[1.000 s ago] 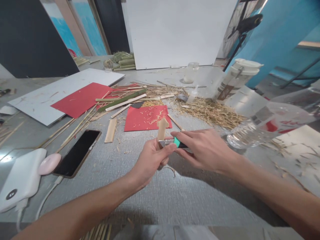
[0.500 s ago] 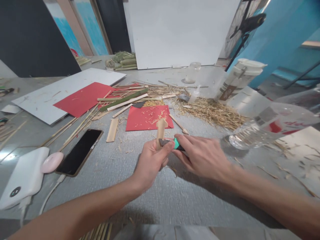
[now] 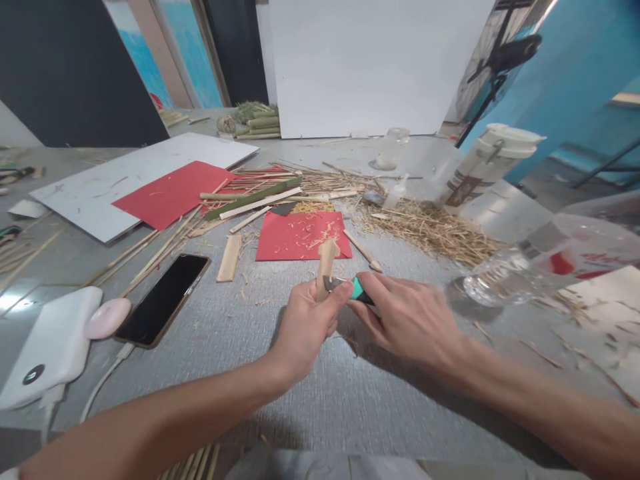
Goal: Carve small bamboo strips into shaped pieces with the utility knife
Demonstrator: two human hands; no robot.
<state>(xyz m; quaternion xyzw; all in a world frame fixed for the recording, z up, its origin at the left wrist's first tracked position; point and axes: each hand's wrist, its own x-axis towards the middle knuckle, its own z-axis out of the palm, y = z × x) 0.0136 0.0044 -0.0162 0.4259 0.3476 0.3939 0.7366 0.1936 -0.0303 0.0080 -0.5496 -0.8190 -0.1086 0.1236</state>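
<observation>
A pale strip of wood or bamboo with a shaped, wider head (image 3: 327, 257) stands up out of my left hand (image 3: 307, 323), whose fingers are closed around its lower end. My right hand (image 3: 405, 310) grips a utility knife (image 3: 358, 289) with a green and black handle. The knife's dark blade lies across the strip, just above my left fingers, and my left thumb rests by the blade. Behind the strip is a red card (image 3: 300, 237) strewn with shavings. Right of that card lies a thin stick with a pointed head (image 3: 364, 252).
A flat wood piece (image 3: 229, 258), a phone (image 3: 163, 300) and a white power bank (image 3: 53, 337) with a cable are on the left. Thin sticks (image 3: 300, 180) and straw (image 3: 430, 233) lie behind. A plastic bottle (image 3: 545, 257) lies at right, near a white-lidded container (image 3: 493, 163).
The whole view has shifted slightly, so everything sits a little further right. Both hands keep their hold, and the blade stays against the strip at nearly the same spot.
</observation>
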